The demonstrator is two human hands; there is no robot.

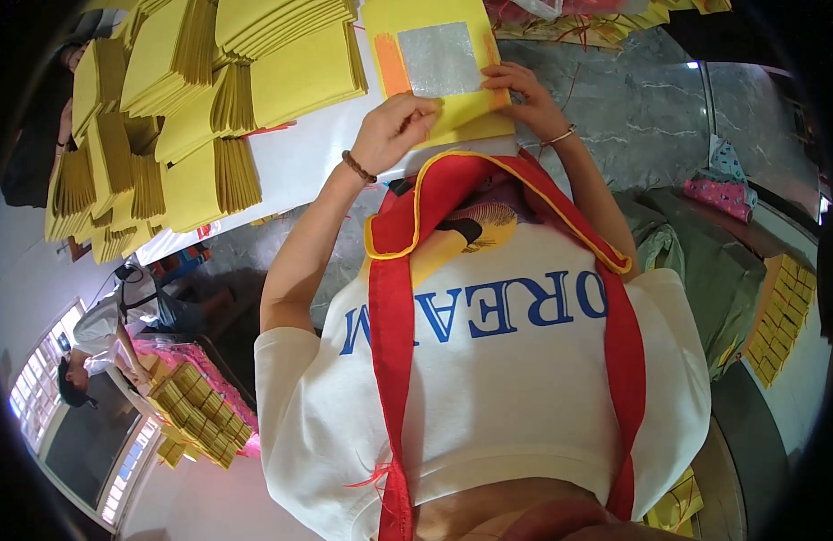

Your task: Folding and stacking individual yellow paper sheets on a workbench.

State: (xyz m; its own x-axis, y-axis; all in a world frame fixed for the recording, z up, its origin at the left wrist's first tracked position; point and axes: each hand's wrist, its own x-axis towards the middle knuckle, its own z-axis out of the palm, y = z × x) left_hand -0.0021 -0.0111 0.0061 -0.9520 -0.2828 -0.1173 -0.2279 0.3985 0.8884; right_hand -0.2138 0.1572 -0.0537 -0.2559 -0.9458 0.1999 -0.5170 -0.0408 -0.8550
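Observation:
On the table's near edge lies a stack of yellow joss paper [453,126], its top sheet bearing a silver square and orange side strips. My left hand [394,131] has its fingers curled at the near left of that sheet, pinching its near edge. At the right edge my right hand [529,97] grips the paper, its fingers over the orange strip. The near edge of the sheet looks lifted and curved between my two hands. What the undersides of my fingers touch is hidden.
Bundles of folded yellow paper [299,77] are heaped on the white table [295,167] to the left. At lower left a person [101,334] is beside more yellow bundles [196,401]. A green cloth cover [714,279] and tied yellow stacks [782,316] are at the right.

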